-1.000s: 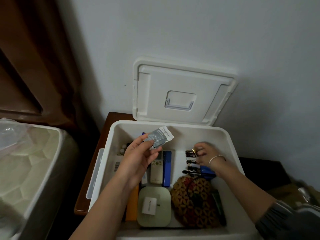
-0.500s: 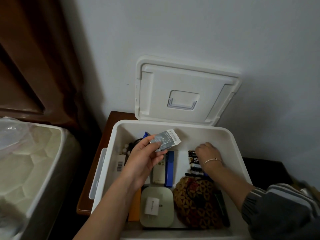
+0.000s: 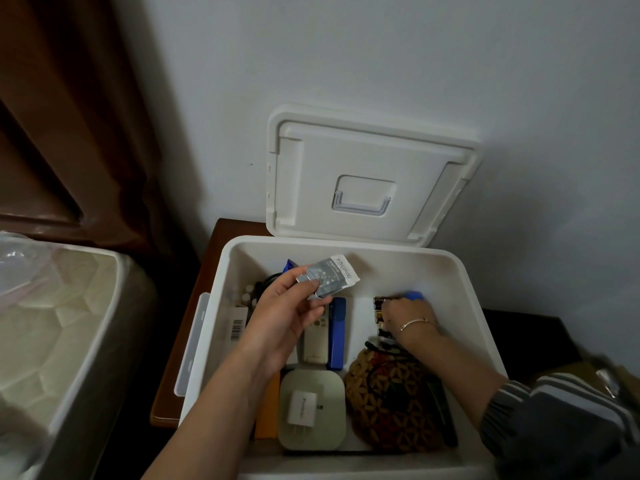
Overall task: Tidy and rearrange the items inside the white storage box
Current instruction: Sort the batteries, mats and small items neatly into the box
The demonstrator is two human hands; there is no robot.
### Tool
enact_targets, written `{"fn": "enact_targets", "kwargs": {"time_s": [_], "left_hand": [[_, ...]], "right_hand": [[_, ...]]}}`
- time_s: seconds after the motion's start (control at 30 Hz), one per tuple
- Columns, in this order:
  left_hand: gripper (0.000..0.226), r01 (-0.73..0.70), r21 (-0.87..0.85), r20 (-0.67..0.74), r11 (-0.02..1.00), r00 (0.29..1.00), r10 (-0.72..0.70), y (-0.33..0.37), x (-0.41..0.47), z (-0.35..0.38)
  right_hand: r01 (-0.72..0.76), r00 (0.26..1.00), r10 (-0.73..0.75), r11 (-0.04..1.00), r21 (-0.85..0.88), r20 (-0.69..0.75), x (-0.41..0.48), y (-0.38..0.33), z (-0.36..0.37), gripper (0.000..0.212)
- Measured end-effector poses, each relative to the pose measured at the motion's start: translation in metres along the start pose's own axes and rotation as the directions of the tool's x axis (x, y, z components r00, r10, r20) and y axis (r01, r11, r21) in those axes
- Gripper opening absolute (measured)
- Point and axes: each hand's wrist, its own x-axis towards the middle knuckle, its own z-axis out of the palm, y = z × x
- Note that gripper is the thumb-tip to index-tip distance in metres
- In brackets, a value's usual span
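Open white storage box [image 3: 221, 306] with both hands inside.

The lid [image 3: 367, 174] leans upright against the wall behind the box. The left hand [image 3: 287, 320] pinches a silver foil packet [image 3: 329, 277] between thumb and fingers above the box interior. The right hand [image 3: 408, 313], wearing a thin bracelet [image 3: 417, 323], grips a blue object [image 3: 414, 295] beside a row of small dark items [image 3: 379, 311]. On the box floor lie a blue stapler [image 3: 336, 332], a white charger [image 3: 302, 408] on a pale green case [image 3: 332, 393], and a patterned pouch [image 3: 394, 407].
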Motion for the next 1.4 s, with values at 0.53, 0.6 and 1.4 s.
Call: {"fn": "enact_targets", "kwargs": {"time_s": [0.53,0.6,1.4], "left_hand": [[0.030,0.011,0.013,0.005,1.000,1.000,-0.011,-0.001,0.001,-0.001],[0.030,0.007,0.009,0.002,1.000,1.000,-0.007,-0.001,0.001,-0.001],[0.031,0.026,0.032,-0.020,0.999,0.999,-0.025,-0.005,0.007,-0.005]], "right_hand": [[0.042,0.999,-0.043,0.997,-0.068,-0.019,0.005,0.003,-0.006,0.019],[0.047,0.999,-0.047,0.996,-0.073,-0.004,0.006,0.002,-0.004,0.016],[0.027,0.984,-0.036,0.998,-0.051,-0.174,0.016,0.014,-0.007,0.022]]}}
